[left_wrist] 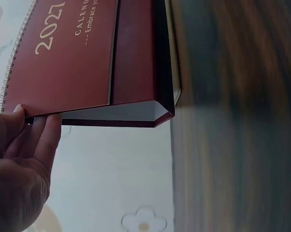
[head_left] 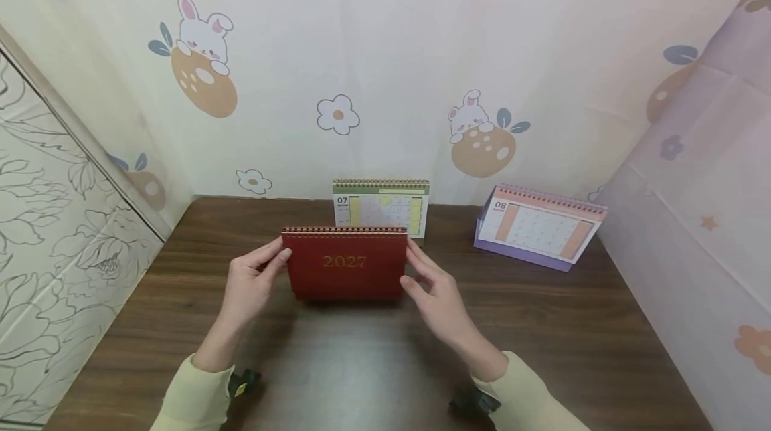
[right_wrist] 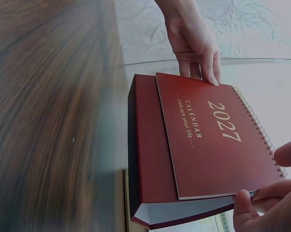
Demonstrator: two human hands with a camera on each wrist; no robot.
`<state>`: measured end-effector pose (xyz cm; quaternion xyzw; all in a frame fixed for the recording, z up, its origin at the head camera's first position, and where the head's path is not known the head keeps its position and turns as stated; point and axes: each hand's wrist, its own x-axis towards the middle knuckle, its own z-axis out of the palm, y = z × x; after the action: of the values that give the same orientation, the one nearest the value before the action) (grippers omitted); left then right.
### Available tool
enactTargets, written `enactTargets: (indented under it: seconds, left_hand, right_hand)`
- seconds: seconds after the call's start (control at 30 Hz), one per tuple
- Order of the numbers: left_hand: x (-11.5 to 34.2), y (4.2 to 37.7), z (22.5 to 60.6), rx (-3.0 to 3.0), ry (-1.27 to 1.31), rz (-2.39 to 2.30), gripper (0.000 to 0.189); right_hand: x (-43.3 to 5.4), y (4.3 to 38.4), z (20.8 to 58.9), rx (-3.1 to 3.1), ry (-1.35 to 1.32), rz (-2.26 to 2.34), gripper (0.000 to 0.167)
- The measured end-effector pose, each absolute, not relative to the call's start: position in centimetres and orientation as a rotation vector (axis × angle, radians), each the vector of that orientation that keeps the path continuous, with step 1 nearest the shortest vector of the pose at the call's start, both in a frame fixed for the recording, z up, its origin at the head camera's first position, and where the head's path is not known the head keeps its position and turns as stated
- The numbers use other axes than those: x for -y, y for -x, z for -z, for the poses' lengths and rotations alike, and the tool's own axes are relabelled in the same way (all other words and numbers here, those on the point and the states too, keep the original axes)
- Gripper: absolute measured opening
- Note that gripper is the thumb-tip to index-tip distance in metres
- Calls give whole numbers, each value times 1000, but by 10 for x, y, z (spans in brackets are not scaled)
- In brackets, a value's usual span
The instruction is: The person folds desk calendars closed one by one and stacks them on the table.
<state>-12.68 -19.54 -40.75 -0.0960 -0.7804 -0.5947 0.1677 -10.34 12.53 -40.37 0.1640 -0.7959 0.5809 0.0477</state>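
A red desk calendar [head_left: 346, 274] stands upright in front of me, with gold "2027" on its cover and a spiral binding along the top. My left hand [head_left: 249, 284] pinches its left side near the top, thumb on the cover and fingers behind, as the left wrist view also shows. On the opposite side my right hand [head_left: 442, 300] holds the right edge. Seen from the right wrist, the cover [right_wrist: 203, 145] lies over a folded stand that is open at the side. Just behind is a green-topped calendar [head_left: 379, 207] marked 07, its lower part hidden by the red one.
A purple and pink calendar [head_left: 536, 227] marked 08 stands at the back right of the wooden table [head_left: 542, 330]. Behind the table hangs a pale cloth [head_left: 385, 49] printed with rabbits and flowers. Cloth with line-drawn flowers [head_left: 54, 250] bounds the left side.
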Motion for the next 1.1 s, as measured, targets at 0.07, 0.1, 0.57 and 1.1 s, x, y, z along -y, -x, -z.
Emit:
enactTargets:
  seconds: [0.07, 0.1, 0.57, 1.1]
  left_hand:
    - [187, 127, 411, 2211, 284, 1737, 33]
    - [182, 127, 412, 2199, 287, 1766, 33]
    - [128, 111, 391, 2293, 309, 1826, 31]
    - [137, 117, 401, 2413, 488, 1698, 32]
  right_hand:
    - [-134, 101, 405, 2427, -489, -1738, 49]
    - [-138, 100, 405, 2423, -487, -1726, 50]
    - [-173, 78, 414, 2326, -329, -1669, 46]
    - [-187, 94, 442, 2341, -128, -1659, 22]
